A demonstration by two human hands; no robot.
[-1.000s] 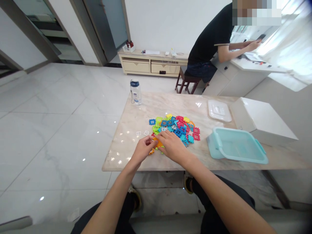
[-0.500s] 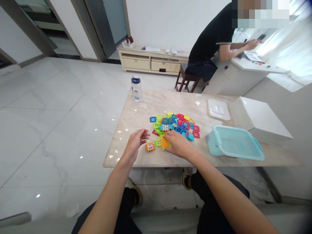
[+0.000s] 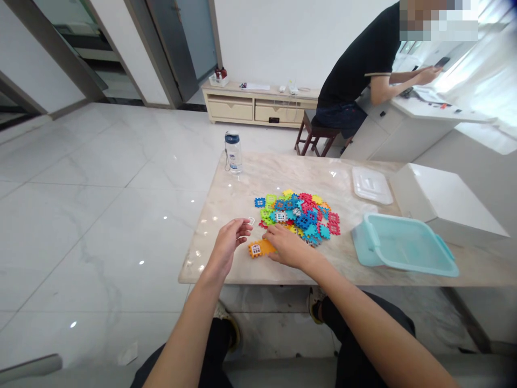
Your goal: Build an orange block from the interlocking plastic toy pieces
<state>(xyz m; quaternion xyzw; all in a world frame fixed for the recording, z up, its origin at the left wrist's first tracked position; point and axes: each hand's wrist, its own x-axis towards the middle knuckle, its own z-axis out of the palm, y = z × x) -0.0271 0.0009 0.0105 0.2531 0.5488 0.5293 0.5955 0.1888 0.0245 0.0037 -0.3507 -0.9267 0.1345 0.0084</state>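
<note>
My left hand (image 3: 229, 242) is raised just above the table with its fingers curled. A small white window-shaped piece (image 3: 251, 221) shows at its fingertips and seems pinched there. My right hand (image 3: 288, 245) has its fingers bent down over a plain orange interlocking block (image 3: 267, 247), gripping its edge and partly covering it. This block lies against an orange block with a white window insert (image 3: 256, 249), edge to edge. Whether the two are joined I cannot tell. Beyond my right hand spreads a pile of colourful interlocking blocks (image 3: 305, 218), several with window inserts.
An aqua plastic bin (image 3: 369, 240) stands right of the pile. Behind it are a translucent lid (image 3: 371, 185) and a white box (image 3: 448, 194). A water bottle (image 3: 233, 153) stands at the table's far left corner. A person (image 3: 359, 64) sits beyond, holding a phone.
My right hand has brought the plain orange block from the pile's near edge leftward, up against the orange window block. My left hand stays nearly still. The view has shifted slightly.
</note>
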